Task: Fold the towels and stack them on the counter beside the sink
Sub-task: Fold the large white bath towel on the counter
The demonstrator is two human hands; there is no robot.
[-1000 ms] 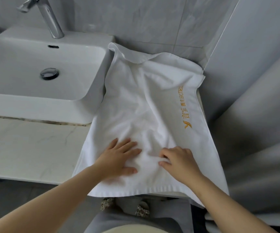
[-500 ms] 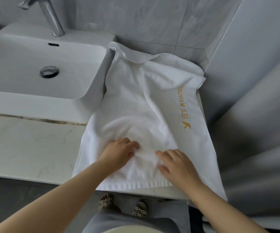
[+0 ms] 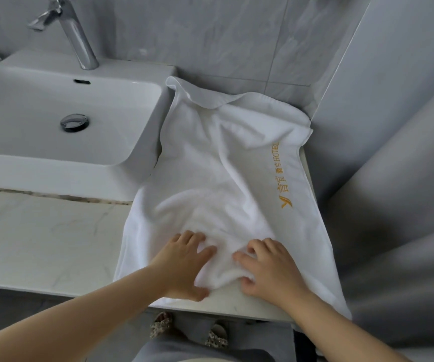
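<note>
**Desk:** Where is the towel [image 3: 223, 165]?

**Photographer:** Spread on the counter [image 3: 41, 236], at 3 o'clock of the sink [image 3: 54, 113]. Its 12 o'clock end rides up the wall [image 3: 210, 35], and gold lettering [image 3: 280, 176] runs along its 3 o'clock edge.

**Desk:** And the hands?

**Photographer:** Both at its 6 o'clock end. The left hand [image 3: 184, 265] and right hand [image 3: 270, 267] are each curled tight, gripping a bunched fold of the cloth between them.

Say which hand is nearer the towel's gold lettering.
The right hand: the gold lettering runs up the towel's right side; the left hand is toward the sink.
</note>
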